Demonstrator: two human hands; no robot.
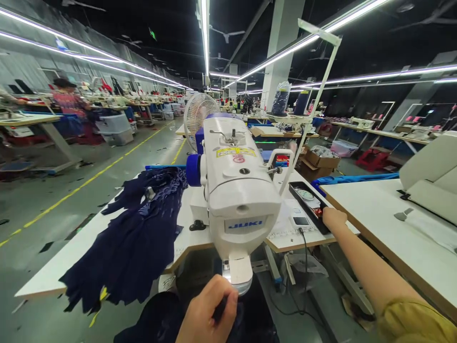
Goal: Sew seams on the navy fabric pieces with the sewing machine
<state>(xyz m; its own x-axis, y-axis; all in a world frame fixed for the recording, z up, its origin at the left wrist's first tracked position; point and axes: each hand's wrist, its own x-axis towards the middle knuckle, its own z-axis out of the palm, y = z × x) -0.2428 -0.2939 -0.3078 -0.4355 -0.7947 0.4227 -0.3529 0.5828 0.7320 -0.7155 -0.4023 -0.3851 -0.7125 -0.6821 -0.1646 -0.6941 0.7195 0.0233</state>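
The left hand (210, 309) is nearest, just below the head of a white sewing machine (243, 190) lettered JUKI, its fingers curled and thumb drawn in narrowly; whether anything is pinched there I cannot tell. Dark cloth (153, 319) lies low beside it. The machine stands in the middle of a white table (43, 281) with a pale wood edge, and a heap of navy fabric (135, 238) covers much of the left side, its ragged ends hanging over the front. On the right side a black tray (319, 224) holds a pale round item (305, 194) and something red (317, 211). The right hand (334, 219) is at the tray's right edge, fingers bent down into it; their tips are hidden, so I cannot tell their grip. Just right is another white table (367, 200) bearing a pale machine (435, 176). Beyond, an open cardboard box (319, 162) holds pale bundled stuff, with a lidded plastic bin (344, 147) near it. Across the grey floor, past a yellow line (82, 186), stand stacked translucent bins (114, 126), contents unclear, near a person in a dark hat (67, 100). Rows of workstations recede under strip lights (204, 38)
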